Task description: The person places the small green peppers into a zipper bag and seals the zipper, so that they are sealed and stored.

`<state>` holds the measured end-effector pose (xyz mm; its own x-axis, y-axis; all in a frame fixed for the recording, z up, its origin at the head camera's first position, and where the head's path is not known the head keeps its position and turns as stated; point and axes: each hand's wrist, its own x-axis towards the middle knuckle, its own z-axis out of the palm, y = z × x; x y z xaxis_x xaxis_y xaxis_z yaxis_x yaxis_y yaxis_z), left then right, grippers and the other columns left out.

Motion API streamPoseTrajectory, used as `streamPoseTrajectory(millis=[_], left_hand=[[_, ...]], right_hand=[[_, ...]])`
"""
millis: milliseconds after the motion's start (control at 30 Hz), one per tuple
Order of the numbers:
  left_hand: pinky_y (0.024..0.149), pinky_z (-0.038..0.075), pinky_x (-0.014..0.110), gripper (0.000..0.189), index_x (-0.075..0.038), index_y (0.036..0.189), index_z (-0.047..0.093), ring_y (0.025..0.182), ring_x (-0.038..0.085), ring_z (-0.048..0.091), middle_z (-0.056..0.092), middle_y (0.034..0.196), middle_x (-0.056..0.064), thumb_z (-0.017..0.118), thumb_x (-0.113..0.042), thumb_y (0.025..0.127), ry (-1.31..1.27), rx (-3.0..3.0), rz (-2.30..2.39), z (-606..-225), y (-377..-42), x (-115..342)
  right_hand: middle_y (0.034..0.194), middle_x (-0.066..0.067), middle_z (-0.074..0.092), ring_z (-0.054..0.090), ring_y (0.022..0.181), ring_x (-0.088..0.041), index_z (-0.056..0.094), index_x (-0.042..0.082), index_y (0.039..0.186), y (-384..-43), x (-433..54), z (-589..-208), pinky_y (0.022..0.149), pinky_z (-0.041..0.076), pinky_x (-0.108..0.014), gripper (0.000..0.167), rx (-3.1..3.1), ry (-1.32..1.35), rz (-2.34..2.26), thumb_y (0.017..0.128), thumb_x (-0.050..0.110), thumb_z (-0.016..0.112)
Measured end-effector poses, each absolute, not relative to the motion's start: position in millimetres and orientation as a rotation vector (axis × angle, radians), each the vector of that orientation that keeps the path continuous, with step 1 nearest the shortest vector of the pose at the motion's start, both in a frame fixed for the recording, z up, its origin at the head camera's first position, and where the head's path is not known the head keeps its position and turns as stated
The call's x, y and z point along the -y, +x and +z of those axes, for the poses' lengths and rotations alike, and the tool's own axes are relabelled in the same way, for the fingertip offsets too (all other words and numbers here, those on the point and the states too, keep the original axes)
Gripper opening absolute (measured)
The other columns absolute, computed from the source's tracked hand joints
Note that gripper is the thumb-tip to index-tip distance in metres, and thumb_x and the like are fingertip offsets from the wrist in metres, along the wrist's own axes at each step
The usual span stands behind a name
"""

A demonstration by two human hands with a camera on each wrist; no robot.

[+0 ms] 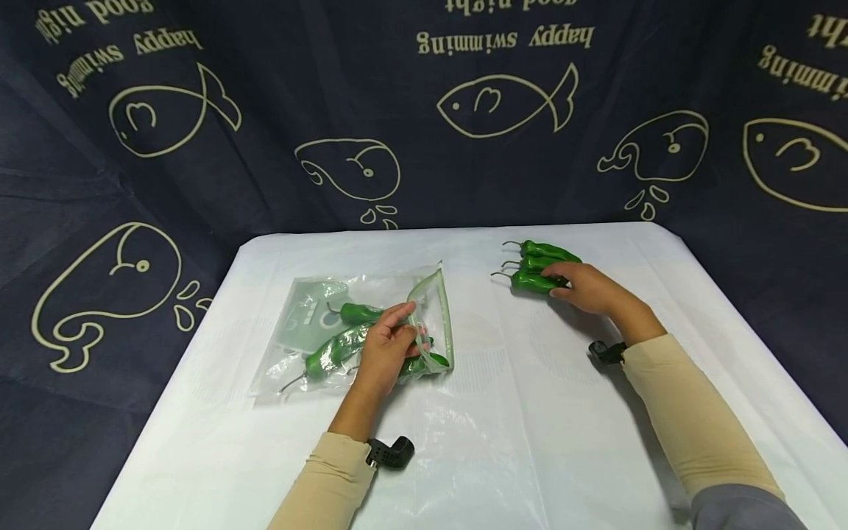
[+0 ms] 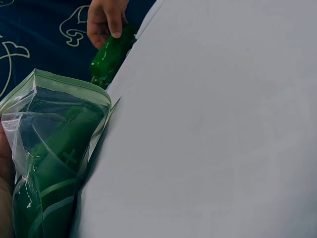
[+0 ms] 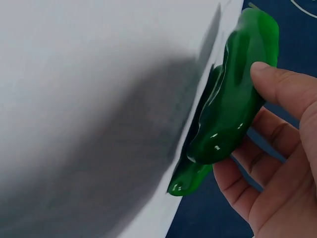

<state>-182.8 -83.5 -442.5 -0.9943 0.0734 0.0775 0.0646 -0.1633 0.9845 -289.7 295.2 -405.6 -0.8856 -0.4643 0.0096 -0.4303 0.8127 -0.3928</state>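
In the head view a clear zip bag (image 1: pixel 308 294) with a pale green rim lies flat on the left half of the table, its mouth spread toward the right. Several green peppers, one of them a long pepper (image 1: pixel 324 361), show through the plastic. My left hand (image 1: pixel 380 353) holds the bag at its mouth, some fingertips behind the clear film. At the back right, three green peppers lie side by side, stems to the left. My right hand (image 1: pixel 589 288) grips the nearest green pepper (image 3: pixel 237 94) between thumb and fingers. Behind it lie the middle pepper (image 1: pixel 535 263) and the far pepper (image 1: pixel 553 252).
A white cloth covers the table (image 1: pixel 490 442). Behind it hangs a dark blue curtain (image 1: pixel 265 73) with fish and whale drawings. A black wrist camera (image 1: pixel 391 453) sits on my left wrist, another wrist camera (image 1: pixel 606 352) on my right.
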Motion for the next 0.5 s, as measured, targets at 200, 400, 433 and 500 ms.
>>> streamPoseTrajectory(millis=[200, 400, 433, 500], left_hand=[[0.064, 0.056, 0.019, 0.047, 0.006, 0.142, 0.048, 0.088, 0.009, 0.063, 0.043, 0.145, 0.011, 0.052, 0.006, 0.095, 0.174, -2.017, 2.387, -443.1, -183.1, 83.7], [0.064, 0.057, 0.019, 0.048, 0.006, 0.142, 0.048, 0.088, 0.01, 0.064, 0.043, 0.145, 0.009, 0.052, 0.006, 0.095, 0.17, -2.019, 2.383, -442.6, -182.3, 83.5], [0.064, 0.057, 0.019, 0.048, 0.006, 0.142, 0.048, 0.088, 0.01, 0.064, 0.044, 0.145, 0.009, 0.052, 0.006, 0.095, 0.169, -2.021, 2.382, -442.7, -182.3, 83.5], [0.064, 0.057, 0.019, 0.047, 0.006, 0.142, 0.049, 0.088, 0.01, 0.064, 0.044, 0.145, 0.008, 0.052, 0.006, 0.095, 0.169, -2.022, 2.384, -442.9, -182.5, 83.4]], right_hand=[[0.126, -0.02, 0.062, 0.054, 0.121, -0.04, 0.062, 0.001, 0.125, -286.2, -290.7, -402.3, 0.104, 0.04, -0.058, 0.033, -2.9, -0.76, -0.638, 0.094, 0.007, 0.067], [0.127, -0.02, 0.062, 0.054, 0.122, -0.04, 0.063, 0.001, 0.126, -283.4, -286.2, -400.0, 0.104, 0.041, -0.057, 0.032, -2.894, -0.793, -0.639, 0.094, 0.007, 0.067], [0.126, -0.02, 0.062, 0.054, 0.121, -0.04, 0.063, 0.0, 0.126, -283.1, -285.4, -399.7, 0.103, 0.042, -0.057, 0.033, -2.893, -0.799, -0.64, 0.094, 0.007, 0.067], [0.125, -0.019, 0.063, 0.056, 0.118, -0.039, 0.063, 0.0, 0.126, -282.2, -283.5, -398.9, 0.1, 0.044, -0.056, 0.033, -2.895, -0.804, -0.648, 0.094, 0.007, 0.068]])
